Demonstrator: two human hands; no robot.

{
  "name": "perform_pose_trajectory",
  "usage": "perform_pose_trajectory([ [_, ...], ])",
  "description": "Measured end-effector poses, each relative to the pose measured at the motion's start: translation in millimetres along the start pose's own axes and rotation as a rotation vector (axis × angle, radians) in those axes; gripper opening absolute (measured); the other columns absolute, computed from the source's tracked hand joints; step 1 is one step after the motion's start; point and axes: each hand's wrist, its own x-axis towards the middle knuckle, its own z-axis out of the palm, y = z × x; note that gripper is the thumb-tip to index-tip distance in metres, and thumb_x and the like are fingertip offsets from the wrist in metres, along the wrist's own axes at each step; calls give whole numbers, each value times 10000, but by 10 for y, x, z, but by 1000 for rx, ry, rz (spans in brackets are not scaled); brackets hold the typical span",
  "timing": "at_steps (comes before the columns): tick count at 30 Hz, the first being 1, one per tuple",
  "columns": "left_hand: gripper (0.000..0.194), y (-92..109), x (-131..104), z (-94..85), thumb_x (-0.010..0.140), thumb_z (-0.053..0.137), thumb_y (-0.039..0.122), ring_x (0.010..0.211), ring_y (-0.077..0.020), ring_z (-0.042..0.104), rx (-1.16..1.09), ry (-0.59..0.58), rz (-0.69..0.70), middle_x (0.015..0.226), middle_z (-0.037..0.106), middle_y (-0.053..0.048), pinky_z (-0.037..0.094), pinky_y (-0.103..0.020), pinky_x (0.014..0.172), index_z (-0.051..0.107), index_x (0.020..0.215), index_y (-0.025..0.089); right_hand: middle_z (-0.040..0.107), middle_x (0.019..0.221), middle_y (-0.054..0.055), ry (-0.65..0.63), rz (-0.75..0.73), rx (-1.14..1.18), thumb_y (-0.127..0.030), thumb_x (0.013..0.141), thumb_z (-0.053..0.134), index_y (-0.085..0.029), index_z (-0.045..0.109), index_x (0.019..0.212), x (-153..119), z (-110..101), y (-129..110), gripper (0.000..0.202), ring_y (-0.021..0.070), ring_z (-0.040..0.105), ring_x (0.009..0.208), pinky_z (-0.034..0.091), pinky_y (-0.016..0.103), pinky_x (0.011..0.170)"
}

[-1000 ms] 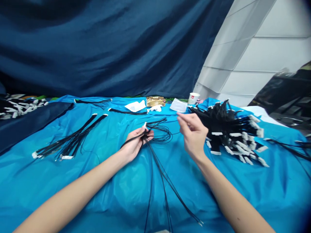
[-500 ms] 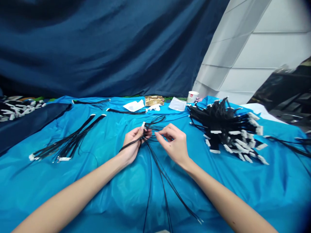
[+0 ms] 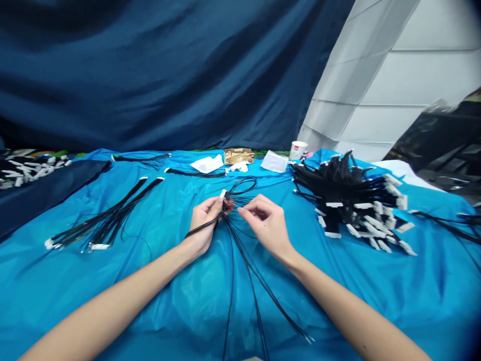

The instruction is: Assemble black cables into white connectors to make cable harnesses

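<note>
My left hand (image 3: 205,220) is closed round a black wire harness (image 3: 246,258). Its white connector (image 3: 223,193) pokes up above the thumb. Wires loop out beyond the fingers, and several loose ends hang down across the blue cloth toward me. My right hand (image 3: 268,223) is just to the right, thumb and forefinger pinched together by the wires near the connector. It appears to grip one thin wire of the harness, though the fingertips hide most of it.
A large heap of black harnesses with white connectors (image 3: 349,200) lies on the right. Two harness bundles (image 3: 112,215) rest at the left. Along the back stand a gold tissue pack (image 3: 238,156), white paper (image 3: 274,161) and a paper cup (image 3: 298,150). Blue cloth (image 3: 169,306) covers the table.
The connector in my left hand has tilted slightly. My right hand has shifted a little down and left, still pinching. Everything else stays in place.
</note>
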Motion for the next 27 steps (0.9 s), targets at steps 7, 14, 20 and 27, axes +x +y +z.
perform_pose_trajectory([
  [7,210,2,9,-19,698,633,355,717,-154,591,80,-15,21,757,670,-37,439,-242,702,674,726,151,517,606,-6,1,79,77,-248,725,607,-158,615,602,0,-10,-7,153,85,437,542,348,218,479],
  [14,205,33,1,-3,700,634,349,694,-135,574,50,-61,-22,741,656,-28,437,-227,674,665,717,147,523,615,-1,-10,4,30,-251,743,607,-163,618,627,-9,-20,-7,146,86,439,532,342,216,455],
  [20,153,66,78,-61,750,598,277,772,-148,614,-169,-115,-131,793,656,-53,472,-314,799,636,746,129,581,692,15,-25,-313,-252,-219,823,531,-168,641,976,41,-73,35,195,89,452,551,400,231,546],
  [27,169,205,284,-202,821,472,132,814,-171,630,-355,-20,-197,738,646,-48,480,-426,839,578,690,127,617,776,29,-271,-650,-553,-209,829,521,-202,655,925,196,-256,152,165,153,464,776,424,257,667],
])
